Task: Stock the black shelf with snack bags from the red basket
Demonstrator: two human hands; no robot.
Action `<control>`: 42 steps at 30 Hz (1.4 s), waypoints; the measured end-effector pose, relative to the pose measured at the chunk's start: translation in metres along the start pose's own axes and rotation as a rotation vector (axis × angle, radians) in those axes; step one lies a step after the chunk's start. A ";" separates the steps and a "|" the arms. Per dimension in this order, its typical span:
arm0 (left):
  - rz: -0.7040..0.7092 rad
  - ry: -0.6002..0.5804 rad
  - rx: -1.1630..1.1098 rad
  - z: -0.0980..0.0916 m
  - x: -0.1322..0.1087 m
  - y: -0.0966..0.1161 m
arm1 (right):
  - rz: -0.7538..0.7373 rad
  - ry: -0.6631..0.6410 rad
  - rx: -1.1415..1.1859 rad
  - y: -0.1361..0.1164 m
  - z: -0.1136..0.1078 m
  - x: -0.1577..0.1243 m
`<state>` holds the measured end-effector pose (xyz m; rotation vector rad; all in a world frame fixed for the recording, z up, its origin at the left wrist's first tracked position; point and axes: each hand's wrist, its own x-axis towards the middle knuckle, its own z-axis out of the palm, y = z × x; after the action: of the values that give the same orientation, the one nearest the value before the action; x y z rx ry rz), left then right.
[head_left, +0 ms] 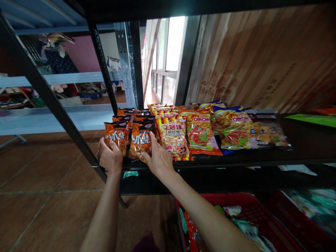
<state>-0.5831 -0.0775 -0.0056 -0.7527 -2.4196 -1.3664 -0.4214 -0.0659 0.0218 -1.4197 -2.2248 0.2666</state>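
Rows of snack bags lie on a black shelf (262, 161). At its left end my left hand (109, 156) is closed around the lower edge of an orange snack bag (116, 135). My right hand (158, 159) grips the bottom of a second orange bag (141, 140) beside it, fingers wrapped on its edge. Just right of that hand lies a yellow prawn-cracker bag (174, 140), followed by an orange-red bag (201, 134), a blue-and-yellow bag (234, 130) and a dark bag (270, 133). More orange bags (136, 114) are stacked behind the two I hold.
A slanted black upright (52, 101) of the rack crosses at left. Red baskets (244, 201) with packets sit under the shelf at lower right. Wooden boards (262, 59) lean behind the shelf. A pale blue rack (52, 119) and a person stand in the background over a brown tiled floor (47, 196).
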 end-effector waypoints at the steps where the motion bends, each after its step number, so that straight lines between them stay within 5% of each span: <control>1: 0.033 0.014 -0.013 0.000 -0.001 -0.002 | 0.001 0.005 0.019 0.000 0.000 0.000; 6: 0.285 0.071 -0.053 0.000 -0.013 -0.010 | -0.005 0.017 0.140 0.001 0.001 0.002; 13: 0.434 0.118 -0.167 -0.001 -0.043 -0.021 | -0.031 0.041 0.256 0.017 -0.003 0.014; 17: 0.543 -0.073 -0.371 -0.003 -0.074 -0.013 | -0.112 0.070 0.280 0.027 0.002 0.019; 22: 0.494 -0.258 -0.384 0.002 -0.102 0.000 | -0.137 0.057 0.281 0.032 0.005 0.020; 42: 0.431 -0.280 -0.440 0.005 -0.063 -0.011 | -0.042 -0.049 0.238 0.015 0.003 0.026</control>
<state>-0.5369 -0.0971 -0.0448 -1.5620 -1.9696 -1.7032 -0.4203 -0.0356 0.0206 -1.2500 -2.1749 0.5376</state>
